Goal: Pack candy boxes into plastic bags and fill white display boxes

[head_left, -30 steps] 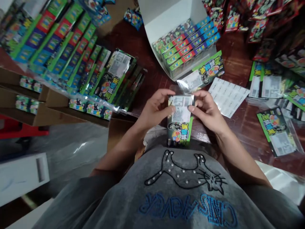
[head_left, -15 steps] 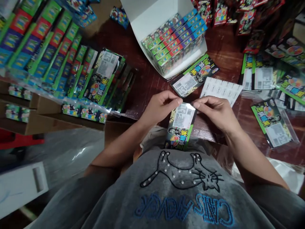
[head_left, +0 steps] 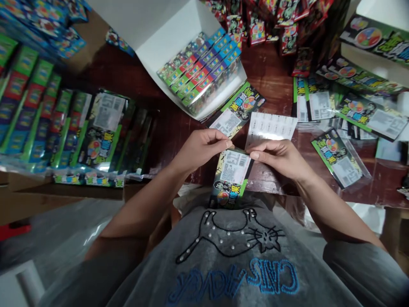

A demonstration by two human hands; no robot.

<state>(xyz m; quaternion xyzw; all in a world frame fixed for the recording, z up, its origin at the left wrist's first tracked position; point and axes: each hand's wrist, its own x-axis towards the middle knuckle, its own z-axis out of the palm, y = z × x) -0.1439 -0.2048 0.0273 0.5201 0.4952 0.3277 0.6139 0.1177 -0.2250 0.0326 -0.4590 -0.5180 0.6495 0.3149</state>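
Note:
A flat, glossy candy packet (head_left: 232, 181), black and green with a white barcode label, stands in front of my shirt at the table's near edge. My left hand (head_left: 204, 149) pinches its upper left corner between thumb and forefinger. At the upper right corner, my right hand (head_left: 281, 157) grips the same packet with closed fingertips. Just beyond my right hand lies a white sheet of printed stickers (head_left: 271, 128), partly covered by the fingers. Another labelled candy packet (head_left: 236, 111) lies beyond my left hand.
An open white box (head_left: 220, 91) holds rows of small colourful packs. Filled display packs (head_left: 104, 128) stand in a row at left. More labelled packets (head_left: 338, 157) lie at right. Red candy sachets (head_left: 255, 30) are heaped at the back, blue sachets (head_left: 68, 40) at upper left.
My view has turned a little to the right, so the table's things appear further left. Both hands still hold the packet's upper corners, their fingers barely shifted.

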